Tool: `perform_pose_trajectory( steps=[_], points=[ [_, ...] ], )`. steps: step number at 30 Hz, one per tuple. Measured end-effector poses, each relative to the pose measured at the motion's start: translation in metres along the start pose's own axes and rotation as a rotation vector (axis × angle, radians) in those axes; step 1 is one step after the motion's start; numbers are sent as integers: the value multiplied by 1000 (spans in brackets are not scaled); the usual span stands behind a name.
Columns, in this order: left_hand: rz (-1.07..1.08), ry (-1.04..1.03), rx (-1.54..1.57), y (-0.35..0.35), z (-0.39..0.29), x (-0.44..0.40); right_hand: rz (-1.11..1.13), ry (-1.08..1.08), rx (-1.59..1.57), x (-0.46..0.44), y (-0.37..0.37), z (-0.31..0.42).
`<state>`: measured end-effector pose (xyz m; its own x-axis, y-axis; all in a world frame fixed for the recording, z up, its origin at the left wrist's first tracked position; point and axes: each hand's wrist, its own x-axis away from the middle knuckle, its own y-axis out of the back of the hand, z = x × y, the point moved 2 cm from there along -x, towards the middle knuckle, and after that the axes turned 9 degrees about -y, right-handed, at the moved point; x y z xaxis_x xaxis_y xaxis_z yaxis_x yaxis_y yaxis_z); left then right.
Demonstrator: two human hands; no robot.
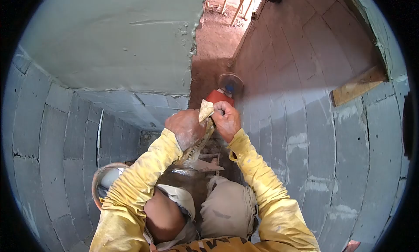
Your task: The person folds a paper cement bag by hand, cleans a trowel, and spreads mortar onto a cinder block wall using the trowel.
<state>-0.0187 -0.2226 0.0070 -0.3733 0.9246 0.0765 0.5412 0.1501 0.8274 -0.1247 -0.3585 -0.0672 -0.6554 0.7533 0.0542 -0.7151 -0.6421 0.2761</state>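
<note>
In front of me my left hand (187, 126) is closed, its back towards me, around a pale yellow, stained strip that looks like cloth or thick sheet (206, 110). A folded corner of it stands up between my hands, and a crumpled length hangs below them. My right hand (227, 123) has its fingers curled and pinched against the right edge of the same strip. Exactly what the strip is cannot be made out. Below the hands lies a pale, flat, pointed piece (205, 165), possibly a trowel blade, on a dark round surface.
An orange-rimmed bucket (97, 182) stands at my left. Just beyond my hands is a red object (219, 97) near a clear round disc (231, 81). Grey block walls (301, 134) close in on both sides; a wet-plastered surface (122, 46) is ahead left. A wooden board (358, 87) juts from the right.
</note>
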Motion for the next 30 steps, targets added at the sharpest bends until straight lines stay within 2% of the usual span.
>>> perform_pose_trajectory(
  steps=[4,5,6,7,8,9,10,11,12,15,17,18,22,24,26,30],
  points=[
    [-36,-58,-71,-9,1,-3,-43,-81,-65,-1,-2,-11],
    [-32,-60,-72,-8,3,-6,52,-160,-137,0,3,-10],
    [70,25,49,-6,8,-10,149,-237,-208,1,7,-4],
    [172,111,171,-4,14,-14,149,-238,-209,1,12,-2],
    [230,102,362,-10,28,-17,191,-88,-109,1,18,2],
    [231,103,365,-12,34,-16,233,61,-7,2,26,6],
    [245,144,636,-14,36,-16,245,150,122,2,36,14],
    [255,185,907,-16,41,-15,246,150,123,7,43,22],
    [235,210,942,-24,55,-18,217,173,141,12,48,33],
    [224,264,952,-10,49,-16,252,191,274,11,65,32],
    [222,259,935,-6,45,-15,310,42,299,10,65,20],
    [221,254,919,-6,44,-13,307,41,299,9,63,16],
    [243,229,880,-10,39,-12,265,199,460,5,52,12],
    [229,75,751,-11,34,-12,227,268,520,4,51,16],
    [249,73,744,-25,41,-15,104,399,667,5,52,25],
    [246,113,737,-35,37,-14,95,344,753,2,46,19]
  ],
)
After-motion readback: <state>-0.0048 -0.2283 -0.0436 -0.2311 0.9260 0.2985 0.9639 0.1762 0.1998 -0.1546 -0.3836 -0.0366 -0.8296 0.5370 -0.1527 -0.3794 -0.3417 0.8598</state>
